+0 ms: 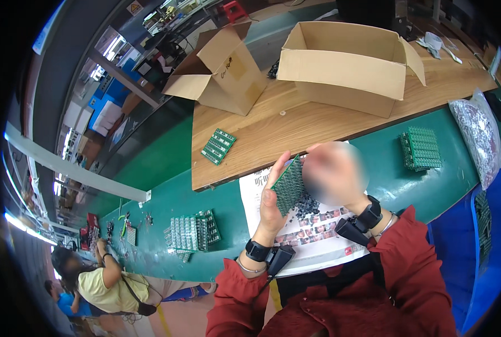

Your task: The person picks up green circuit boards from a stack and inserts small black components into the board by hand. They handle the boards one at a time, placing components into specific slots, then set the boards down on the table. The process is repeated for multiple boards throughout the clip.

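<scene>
One held board (pixel 288 188) (printed sheet (pixel 303 263) beneath)

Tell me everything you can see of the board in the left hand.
The green board is a thin, flat, rigid-looking panel with rows of small pale marks. The left hand holds it steeply tilted over the printed sheet, near small black pieces. Blur hides whether the right hand touches it.

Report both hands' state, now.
Left hand: holding a green circuit board.
Right hand: beside the board, blurred; its grip cannot be told.
</scene>
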### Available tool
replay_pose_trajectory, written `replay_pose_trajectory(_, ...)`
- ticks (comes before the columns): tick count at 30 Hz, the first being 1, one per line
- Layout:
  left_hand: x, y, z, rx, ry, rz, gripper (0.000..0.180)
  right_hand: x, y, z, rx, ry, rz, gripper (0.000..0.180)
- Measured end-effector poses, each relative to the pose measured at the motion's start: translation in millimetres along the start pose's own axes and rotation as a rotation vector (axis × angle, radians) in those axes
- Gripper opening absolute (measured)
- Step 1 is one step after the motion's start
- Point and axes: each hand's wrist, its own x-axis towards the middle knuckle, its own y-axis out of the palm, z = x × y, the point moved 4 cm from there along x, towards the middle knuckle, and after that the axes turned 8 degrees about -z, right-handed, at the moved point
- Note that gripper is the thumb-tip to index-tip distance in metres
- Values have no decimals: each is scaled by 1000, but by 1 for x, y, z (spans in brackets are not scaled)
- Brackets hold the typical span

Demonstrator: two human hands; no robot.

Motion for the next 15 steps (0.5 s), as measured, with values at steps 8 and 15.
replay_pose_trajectory(8, -2, -12, 8, 233, 34, 9, 108, 1, 4, 0, -111, -77, 77, 25)
replay_pose_trajectory(15, -2, -5, 5, 176, -2, 84, 103, 1, 0, -2, -146, -66, 171, 33)
